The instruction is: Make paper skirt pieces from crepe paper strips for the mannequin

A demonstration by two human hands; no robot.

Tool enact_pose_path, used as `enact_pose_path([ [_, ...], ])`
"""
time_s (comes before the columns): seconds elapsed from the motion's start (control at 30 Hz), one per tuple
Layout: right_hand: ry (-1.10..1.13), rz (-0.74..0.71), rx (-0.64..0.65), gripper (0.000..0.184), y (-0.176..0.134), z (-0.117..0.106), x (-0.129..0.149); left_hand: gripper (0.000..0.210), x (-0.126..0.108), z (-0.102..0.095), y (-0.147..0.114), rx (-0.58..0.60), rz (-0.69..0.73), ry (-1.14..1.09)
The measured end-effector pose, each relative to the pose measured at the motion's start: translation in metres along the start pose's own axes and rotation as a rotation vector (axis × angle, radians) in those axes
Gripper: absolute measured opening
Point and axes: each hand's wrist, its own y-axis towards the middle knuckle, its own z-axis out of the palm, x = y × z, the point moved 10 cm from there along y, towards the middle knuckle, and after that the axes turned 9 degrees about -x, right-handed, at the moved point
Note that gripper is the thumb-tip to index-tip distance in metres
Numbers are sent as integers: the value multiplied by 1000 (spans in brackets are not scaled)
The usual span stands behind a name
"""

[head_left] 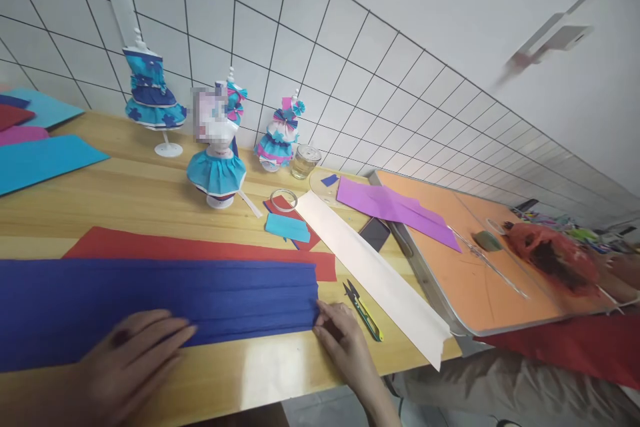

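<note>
A long dark blue sheet [240, 293], of paper or cloth, lies along the front of the table with fold lines running lengthwise. My left hand [135, 360] rests over its lower edge, fingers stretched out and a little blurred. At the sheet's right end, my right hand [345, 340] pinches the lower corner between thumb and fingers. Partly under the blue sheet lies a red sheet [200, 247], showing along its far edge and right end. Yellow-and-green thread snips [367, 317] lie just right of my right hand, beside a long white strip [375, 273].
Small dress forms in blue outfits, including a front one [217, 177], stand at the back near a glass [306, 161]. A tape roll [283, 200] sits on small pieces. Right are a phone [375, 233], a purple sheet [395, 207] and an orange table [470, 287] with another person.
</note>
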Motion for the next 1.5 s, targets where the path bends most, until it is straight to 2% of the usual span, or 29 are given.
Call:
enact_pose_path([
  [0.07,-6,-1,5,39,0,0,0,37,-30,34,27,169,88,-78],
  [0.13,-20,6,12,36,1,0,0,24,-40,60,54,245,-45,-100],
  [0.2,-38,11,19,35,2,0,0,16,-54,85,71,356,-111,-140],
  [0.27,-52,1,25,34,3,0,1,14,-61,103,79,432,-173,-164],
  [0.33,-71,-22,26,35,5,-1,5,16,-60,112,81,463,-232,-162],
  [0.47,-128,-56,35,34,8,-2,10,17,-55,119,78,475,-307,-129],
  [0.8,-253,-101,57,31,7,2,13,18,-50,124,79,468,-385,-117],
  [1.03,-284,-69,90,32,9,3,10,18,-49,126,80,487,-399,-113],
  [1.5,-253,-36,8,31,8,-1,3,20,-52,122,78,410,-362,-125],
])
